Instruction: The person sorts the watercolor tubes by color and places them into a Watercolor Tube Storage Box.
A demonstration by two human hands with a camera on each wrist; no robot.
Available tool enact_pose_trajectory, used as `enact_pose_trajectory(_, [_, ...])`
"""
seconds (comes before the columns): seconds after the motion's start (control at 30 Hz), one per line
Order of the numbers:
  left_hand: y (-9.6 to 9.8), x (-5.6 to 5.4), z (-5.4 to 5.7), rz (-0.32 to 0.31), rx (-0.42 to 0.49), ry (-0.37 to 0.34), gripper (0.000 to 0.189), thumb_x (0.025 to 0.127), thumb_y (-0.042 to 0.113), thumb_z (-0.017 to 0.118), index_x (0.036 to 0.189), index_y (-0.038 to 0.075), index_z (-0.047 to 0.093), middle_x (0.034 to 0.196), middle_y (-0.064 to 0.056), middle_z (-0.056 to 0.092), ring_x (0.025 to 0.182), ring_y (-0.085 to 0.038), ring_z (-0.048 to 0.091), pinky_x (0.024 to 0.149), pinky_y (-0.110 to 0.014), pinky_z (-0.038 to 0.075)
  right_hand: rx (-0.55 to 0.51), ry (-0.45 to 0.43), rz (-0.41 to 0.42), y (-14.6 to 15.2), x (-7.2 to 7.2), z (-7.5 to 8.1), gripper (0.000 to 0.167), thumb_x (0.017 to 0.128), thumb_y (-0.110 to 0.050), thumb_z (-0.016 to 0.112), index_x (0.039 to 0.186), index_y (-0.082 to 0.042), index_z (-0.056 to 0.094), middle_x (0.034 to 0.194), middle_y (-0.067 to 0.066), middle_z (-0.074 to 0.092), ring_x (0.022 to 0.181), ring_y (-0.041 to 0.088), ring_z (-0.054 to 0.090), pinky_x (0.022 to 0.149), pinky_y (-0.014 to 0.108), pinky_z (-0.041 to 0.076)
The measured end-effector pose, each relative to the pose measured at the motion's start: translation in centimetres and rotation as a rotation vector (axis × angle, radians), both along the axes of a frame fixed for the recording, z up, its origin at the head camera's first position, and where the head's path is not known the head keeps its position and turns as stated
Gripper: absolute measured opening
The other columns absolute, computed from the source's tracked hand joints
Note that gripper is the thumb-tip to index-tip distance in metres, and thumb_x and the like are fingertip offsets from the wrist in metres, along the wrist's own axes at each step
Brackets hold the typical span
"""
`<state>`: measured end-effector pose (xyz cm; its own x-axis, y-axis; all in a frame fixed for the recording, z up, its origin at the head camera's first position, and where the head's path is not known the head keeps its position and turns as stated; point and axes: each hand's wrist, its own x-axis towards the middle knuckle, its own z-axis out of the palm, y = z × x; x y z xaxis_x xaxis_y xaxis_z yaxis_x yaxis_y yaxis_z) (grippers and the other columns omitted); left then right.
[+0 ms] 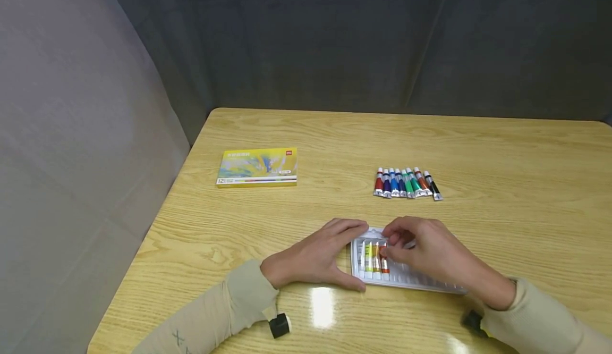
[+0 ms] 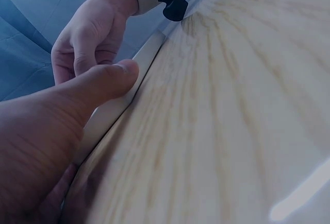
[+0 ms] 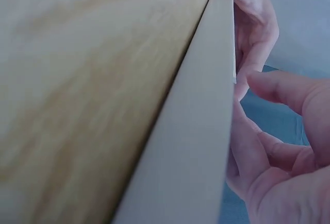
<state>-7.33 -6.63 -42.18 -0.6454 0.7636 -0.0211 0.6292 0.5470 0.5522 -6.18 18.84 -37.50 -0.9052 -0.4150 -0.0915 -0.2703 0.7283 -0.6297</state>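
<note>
A pale plastic tray (image 1: 406, 285) with slots lies flat near the table's front. Several small paint tubes fill its left end: a white tube (image 1: 362, 261), a yellow tube (image 1: 368, 258), an ochre tube (image 1: 376, 262) and an orange-red tube (image 1: 385, 266), caps toward me. My left hand (image 1: 317, 253) holds the tray's left end, fingers at the far edge and thumb along the near edge. Above the tray, my right hand (image 1: 425, 245) has its thumb at the orange-red tube, with a gap between thumb and index finger. Some right fingertips are hidden in the right wrist view.
Beyond the tray lies a row of several paint tubes (image 1: 402, 184) in red, blue, green, brownish red and black. A yellow paint box (image 1: 258, 168) lies flat at the back left. Dark cloth (image 1: 311, 40) hangs behind the wooden table (image 1: 502, 184).
</note>
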Motion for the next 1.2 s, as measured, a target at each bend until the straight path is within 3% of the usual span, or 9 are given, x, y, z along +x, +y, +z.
enact_pose_trajectory(0.23, [0.0,0.0,-0.1,-0.002,0.003,0.005,0.111,0.079,0.067,0.08,0.164,0.016,0.029,0.168,0.002,0.034,0.153,-0.015,0.035,0.127,-0.033,0.036,0.008,0.064,0.02,0.2,-0.7,0.4,0.017,0.087,-0.016,0.082,0.102,-0.011,0.077,0.089,-0.007,0.074,0.079,0.0,0.064,0.07,0.021,0.059])
enact_pose_trajectory(0.53, [0.0,-0.1,-0.1,-0.004,-0.003,-0.004,0.11,0.08,0.067,0.079,0.164,0.018,0.029,0.168,0.003,0.033,0.154,-0.014,0.034,0.128,-0.033,0.036,0.015,0.089,0.042,0.6,-2.3,2.3,0.013,0.091,-0.021,0.08,0.102,-0.014,0.077,0.095,-0.005,0.077,0.081,0.003,0.067,0.068,0.018,0.058])
enact_pose_trajectory(0.7, [0.0,-0.1,-0.1,-0.011,0.0,0.002,0.11,0.08,0.067,0.079,0.164,0.016,0.03,0.168,0.002,0.034,0.154,-0.015,0.034,0.128,-0.033,0.035,-0.009,0.144,0.05,0.8,-3.4,3.2,0.011,0.091,-0.022,0.081,0.099,-0.016,0.077,0.093,-0.006,0.076,0.082,0.004,0.068,0.069,0.018,0.059])
enact_pose_trajectory(0.93, [0.0,0.0,-0.1,-0.022,0.007,0.009,0.109,0.081,0.066,0.079,0.164,0.014,0.031,0.169,0.001,0.034,0.153,-0.015,0.035,0.128,-0.032,0.035,-0.058,0.164,0.039,0.5,-4.3,2.9,0.008,0.092,-0.023,0.08,0.097,-0.018,0.077,0.091,-0.005,0.076,0.083,0.003,0.066,0.075,0.019,0.061])
enact_pose_trajectory(1.2, [-0.1,-0.1,-0.1,-0.019,0.003,0.013,0.11,0.081,0.067,0.079,0.164,0.015,0.03,0.169,0.001,0.033,0.154,-0.015,0.034,0.128,-0.032,0.035,-0.048,0.263,0.03,0.4,-6.1,2.7,0.006,0.089,-0.017,0.082,0.093,-0.017,0.078,0.089,-0.004,0.077,0.08,0.006,0.068,0.072,0.021,0.06])
